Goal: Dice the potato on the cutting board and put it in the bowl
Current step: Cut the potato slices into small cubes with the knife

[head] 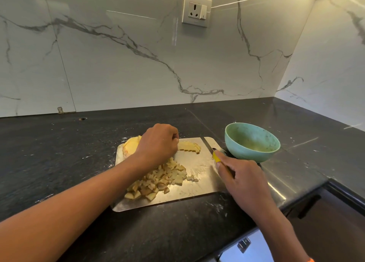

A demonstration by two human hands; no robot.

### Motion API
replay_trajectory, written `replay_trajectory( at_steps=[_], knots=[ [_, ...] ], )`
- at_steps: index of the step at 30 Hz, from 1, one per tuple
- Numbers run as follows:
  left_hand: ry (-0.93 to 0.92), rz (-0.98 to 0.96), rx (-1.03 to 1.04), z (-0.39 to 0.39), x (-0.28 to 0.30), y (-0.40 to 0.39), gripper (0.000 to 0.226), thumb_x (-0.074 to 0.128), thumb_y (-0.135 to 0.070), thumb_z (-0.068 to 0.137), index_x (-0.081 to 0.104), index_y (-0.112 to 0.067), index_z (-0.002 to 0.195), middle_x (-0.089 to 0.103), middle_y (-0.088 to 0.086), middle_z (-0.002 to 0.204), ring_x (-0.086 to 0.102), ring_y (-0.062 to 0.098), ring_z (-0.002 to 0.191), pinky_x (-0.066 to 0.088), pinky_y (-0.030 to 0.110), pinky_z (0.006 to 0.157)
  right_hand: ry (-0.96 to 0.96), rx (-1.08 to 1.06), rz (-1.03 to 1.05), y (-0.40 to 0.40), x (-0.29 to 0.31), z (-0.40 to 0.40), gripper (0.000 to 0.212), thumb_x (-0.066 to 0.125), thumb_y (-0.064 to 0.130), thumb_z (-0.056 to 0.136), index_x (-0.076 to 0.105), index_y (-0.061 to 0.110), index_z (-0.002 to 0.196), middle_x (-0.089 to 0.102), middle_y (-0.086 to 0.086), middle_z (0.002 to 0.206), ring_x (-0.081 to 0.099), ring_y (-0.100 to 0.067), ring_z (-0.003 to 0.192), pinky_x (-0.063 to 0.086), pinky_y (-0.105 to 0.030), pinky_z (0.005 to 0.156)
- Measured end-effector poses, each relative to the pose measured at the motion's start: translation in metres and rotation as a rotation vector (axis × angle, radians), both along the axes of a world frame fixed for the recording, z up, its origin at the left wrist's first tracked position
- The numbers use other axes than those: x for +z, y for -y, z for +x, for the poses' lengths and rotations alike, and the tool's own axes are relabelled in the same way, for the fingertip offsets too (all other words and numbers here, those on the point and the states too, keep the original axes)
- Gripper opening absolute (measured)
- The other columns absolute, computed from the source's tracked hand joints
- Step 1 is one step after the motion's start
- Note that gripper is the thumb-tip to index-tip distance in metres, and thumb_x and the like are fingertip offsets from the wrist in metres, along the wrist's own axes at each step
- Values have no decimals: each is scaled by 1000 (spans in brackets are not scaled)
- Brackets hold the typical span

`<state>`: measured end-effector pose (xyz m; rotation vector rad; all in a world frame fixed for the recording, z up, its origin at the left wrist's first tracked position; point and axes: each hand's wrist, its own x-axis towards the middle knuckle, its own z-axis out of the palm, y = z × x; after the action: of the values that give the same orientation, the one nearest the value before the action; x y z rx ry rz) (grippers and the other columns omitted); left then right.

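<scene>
A steel cutting board [197, 184] lies on the dark counter. A heap of diced potato [160, 181] covers its near left part. A flat potato slice [189, 147], partly cut, lies at the far edge. An uncut potato chunk [130, 145] sits at the board's far left corner. My left hand [158, 142] hovers with curled fingers between the chunk and the slice, fingertips near the slice; whether it holds anything is hidden. My right hand [240, 180] grips a yellow-handled knife [212, 149], blade pointing away over the board's right edge. The green bowl [251, 141] stands just right of the board.
The counter's front edge runs diagonally at the lower right, with a steel drawer front [245, 246] below. The marble wall with a socket [196, 10] rises behind. A corner wall closes the right side. Potato crumbs dot the counter.
</scene>
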<state>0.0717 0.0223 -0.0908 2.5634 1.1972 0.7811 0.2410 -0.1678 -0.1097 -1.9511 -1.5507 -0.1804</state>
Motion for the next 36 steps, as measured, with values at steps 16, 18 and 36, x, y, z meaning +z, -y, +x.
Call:
replay_trajectory(
  at_steps=[16, 18, 36],
  knots=[
    [-7, -188, -155, 10, 8, 11, 36, 53, 0, 97, 84, -18, 104, 79, -3, 106, 71, 10, 80, 61, 26, 76, 35, 45, -142, -14, -4, 17, 40, 48, 55, 102, 52, 51, 141, 72, 17, 89, 60, -3, 76, 54, -35, 72],
    [75, -231, -138, 8, 10, 8, 39, 53, 3, 96, 84, -20, 91, 78, -7, 90, 72, 13, 72, 64, 32, 71, -33, 126, -151, -13, -6, 17, 38, 50, 57, 101, 52, 52, 139, 75, 22, 101, 62, 0, 78, 54, -33, 73],
    [-70, -128, -73, -2, 7, -6, 46, 53, 8, 98, 72, -16, 133, 72, 4, 132, 67, 21, 112, 57, 33, 95, -6, 228, -122, -23, -7, -24, 38, 49, 53, 104, 50, 48, 141, 73, 18, 85, 61, 2, 78, 43, -17, 62]
  ],
)
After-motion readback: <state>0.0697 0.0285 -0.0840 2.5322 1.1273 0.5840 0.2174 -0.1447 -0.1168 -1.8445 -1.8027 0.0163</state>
